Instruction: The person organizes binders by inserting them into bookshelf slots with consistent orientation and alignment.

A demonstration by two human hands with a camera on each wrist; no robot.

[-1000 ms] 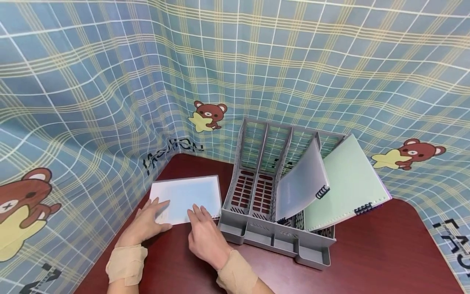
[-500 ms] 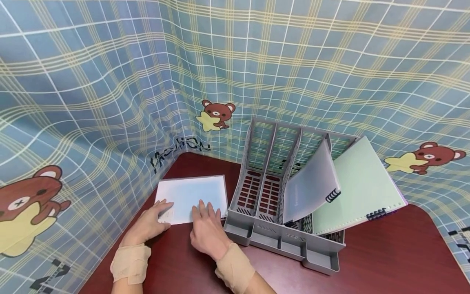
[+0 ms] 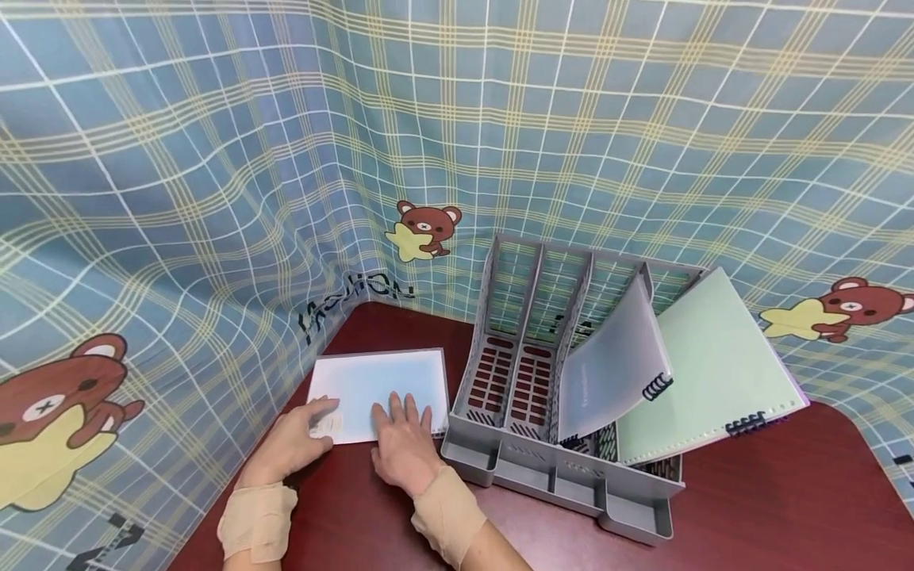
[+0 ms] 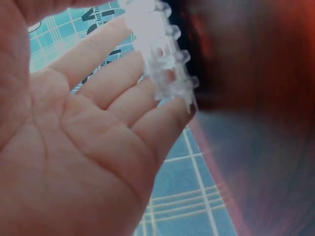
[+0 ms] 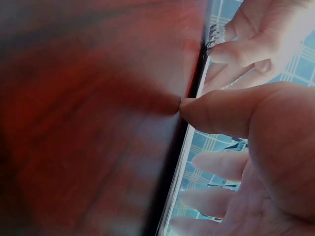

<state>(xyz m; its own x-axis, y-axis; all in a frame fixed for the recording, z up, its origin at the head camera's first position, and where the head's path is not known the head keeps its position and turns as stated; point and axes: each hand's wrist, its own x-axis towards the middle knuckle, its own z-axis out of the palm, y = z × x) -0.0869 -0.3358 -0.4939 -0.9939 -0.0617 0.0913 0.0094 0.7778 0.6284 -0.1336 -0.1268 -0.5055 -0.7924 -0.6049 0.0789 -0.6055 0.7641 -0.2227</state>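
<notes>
A notebook (image 3: 389,379) with a pale blue and white cover lies flat on the dark red table in the head view. Its clear plastic binding (image 4: 160,54) shows in the left wrist view. Over the notebook's near left corner is my left hand (image 3: 293,440), its fingers touching the binding side and its thumb by the near edge. My right hand (image 3: 405,444) rests on the right part of the cover with fingers spread. In the right wrist view, its thumb (image 5: 216,110) touches the notebook's near edge. Part of the cover is hidden under the fingers.
Just right of the notebook stands a grey file organizer (image 3: 564,476) with upright dividers and small front trays. A bluish ring-bound notebook (image 3: 614,369) and a pale green one (image 3: 707,373) lean in its right slots. Plaid cloth (image 3: 236,198) walls the table's back and left.
My right hand's fingers have straightened and spread flatter over the cover. The left hand has barely moved. The head view has turned slightly left, so everything sits further right.
</notes>
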